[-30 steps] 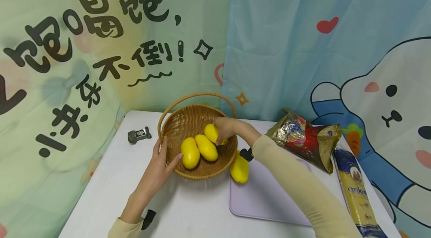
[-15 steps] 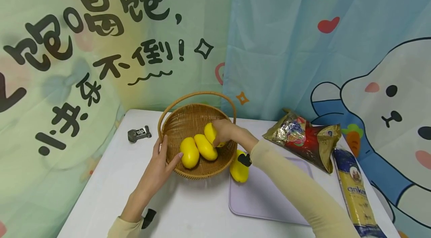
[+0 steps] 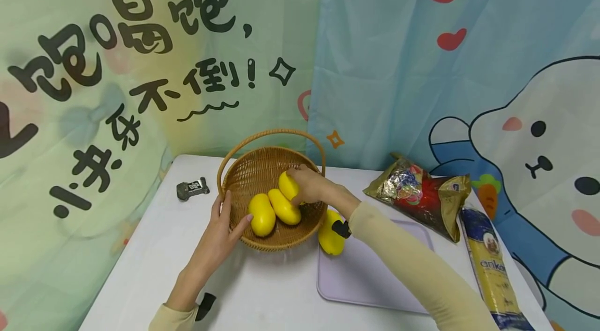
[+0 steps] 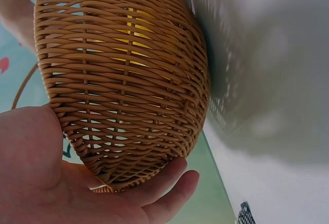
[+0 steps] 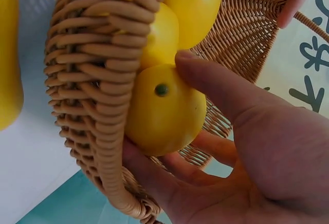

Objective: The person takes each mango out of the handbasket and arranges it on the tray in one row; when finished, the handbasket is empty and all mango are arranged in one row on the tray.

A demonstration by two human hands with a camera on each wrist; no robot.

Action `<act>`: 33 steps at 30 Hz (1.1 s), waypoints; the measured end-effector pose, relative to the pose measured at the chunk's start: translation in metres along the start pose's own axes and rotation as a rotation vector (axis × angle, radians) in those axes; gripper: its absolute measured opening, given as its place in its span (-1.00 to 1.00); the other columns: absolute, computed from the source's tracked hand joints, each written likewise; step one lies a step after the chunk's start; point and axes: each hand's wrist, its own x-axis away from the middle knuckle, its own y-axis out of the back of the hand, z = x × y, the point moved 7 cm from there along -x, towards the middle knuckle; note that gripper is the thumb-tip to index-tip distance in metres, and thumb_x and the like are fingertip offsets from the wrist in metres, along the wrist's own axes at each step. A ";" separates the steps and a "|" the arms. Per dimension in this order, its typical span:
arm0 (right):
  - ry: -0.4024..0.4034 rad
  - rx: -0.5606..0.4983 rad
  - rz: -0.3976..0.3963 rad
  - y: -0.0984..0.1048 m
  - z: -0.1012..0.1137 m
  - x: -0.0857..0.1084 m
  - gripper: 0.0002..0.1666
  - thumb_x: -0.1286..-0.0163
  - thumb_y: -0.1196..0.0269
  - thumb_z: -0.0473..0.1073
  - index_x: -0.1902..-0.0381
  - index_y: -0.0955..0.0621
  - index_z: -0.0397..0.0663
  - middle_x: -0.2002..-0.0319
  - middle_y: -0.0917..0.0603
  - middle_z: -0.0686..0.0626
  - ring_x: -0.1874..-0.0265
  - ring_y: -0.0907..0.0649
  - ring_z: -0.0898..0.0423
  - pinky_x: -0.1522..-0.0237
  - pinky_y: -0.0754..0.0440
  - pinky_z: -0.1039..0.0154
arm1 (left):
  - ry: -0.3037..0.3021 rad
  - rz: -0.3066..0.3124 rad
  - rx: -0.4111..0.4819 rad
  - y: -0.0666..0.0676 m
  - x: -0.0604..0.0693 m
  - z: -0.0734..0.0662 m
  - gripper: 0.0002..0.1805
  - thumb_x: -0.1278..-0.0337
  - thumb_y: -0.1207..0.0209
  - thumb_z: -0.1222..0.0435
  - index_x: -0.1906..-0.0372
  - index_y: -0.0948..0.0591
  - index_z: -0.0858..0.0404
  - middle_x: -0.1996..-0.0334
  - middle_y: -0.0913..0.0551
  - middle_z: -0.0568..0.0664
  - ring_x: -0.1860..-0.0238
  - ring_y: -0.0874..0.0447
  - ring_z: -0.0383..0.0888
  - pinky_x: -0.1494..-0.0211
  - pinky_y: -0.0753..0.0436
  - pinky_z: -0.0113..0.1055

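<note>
Within the curl of your right hand [image 3: 307, 185], thumb and fingers clamp a yellow fruit [image 5: 172, 116] inside the wicker basket [image 3: 248, 175], whose rim your left hand [image 3: 221, 232] grips opposite. The fruit's glossy skin looks firm, probably slippery: cradle its widest girth.

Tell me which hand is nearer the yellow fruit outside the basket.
Right hand: gripping another fruit inside the basket, just beyond the outside fruit. Left hand: farther, holding the basket's opposite side.
</note>
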 end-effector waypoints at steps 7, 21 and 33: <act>0.066 -0.026 -0.045 0.006 0.004 0.014 -0.01 -0.33 -0.44 -0.04 -0.57 -0.23 -0.16 -0.46 -0.30 -0.32 -0.42 -0.39 -0.17 -0.39 -0.46 -0.07 | -0.004 -0.004 -0.014 0.001 0.002 0.002 0.05 -0.43 0.03 -0.27 -0.64 0.15 0.31 -0.62 0.22 0.33 -0.52 -0.15 0.37 -0.46 -0.33 0.23; 0.086 -0.159 -0.231 0.036 -0.013 0.094 0.02 -0.30 -0.45 0.06 -0.58 -0.23 -0.02 -0.43 -0.33 -0.24 -0.28 -0.52 -0.14 -0.26 -0.56 -0.09 | -0.012 0.002 -0.017 0.000 -0.001 -0.001 0.04 -0.44 0.04 -0.26 -0.64 0.16 0.31 -0.62 0.21 0.34 -0.52 -0.17 0.36 -0.45 -0.35 0.22; -0.004 -0.177 -0.357 0.044 -0.066 0.146 0.00 -0.27 -0.46 0.14 -0.54 -0.31 -0.05 -0.42 -0.37 -0.27 -0.14 -0.56 -0.14 -0.11 -0.66 -0.11 | -0.010 -0.002 0.000 0.000 -0.001 0.000 0.05 -0.43 0.01 -0.26 -0.64 0.14 0.30 -0.63 0.23 0.30 -0.53 -0.15 0.35 -0.47 -0.33 0.21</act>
